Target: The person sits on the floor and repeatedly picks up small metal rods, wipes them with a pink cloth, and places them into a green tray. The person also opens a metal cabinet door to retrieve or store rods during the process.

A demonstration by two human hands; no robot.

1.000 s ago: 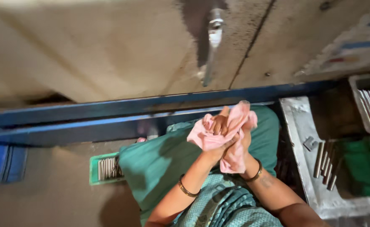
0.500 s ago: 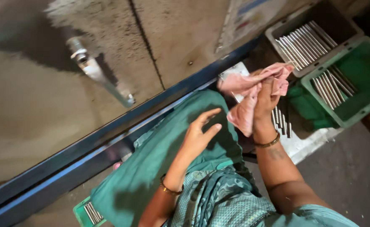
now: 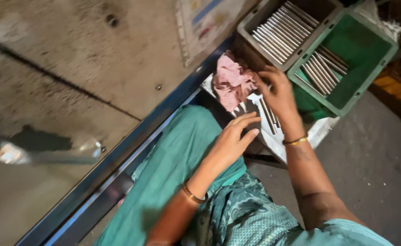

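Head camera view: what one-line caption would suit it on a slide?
Seated person's right hand reaches to a pink cloth beside trays of metal rods, left hand resting on green fabric.

Pink cloth (image 3: 231, 82), a second ago wrung between both hands, half a second ago gripped in right hand (image 3: 278, 91), now lies crumpled and released on far end of white tray (image 3: 321, 130). Right hand now rests just right of cloth, over metal rods (image 3: 268, 117). Left hand (image 3: 234, 139) now spreads flat on teal-clad lap (image 3: 173, 164), fingers touching tray's near edge.
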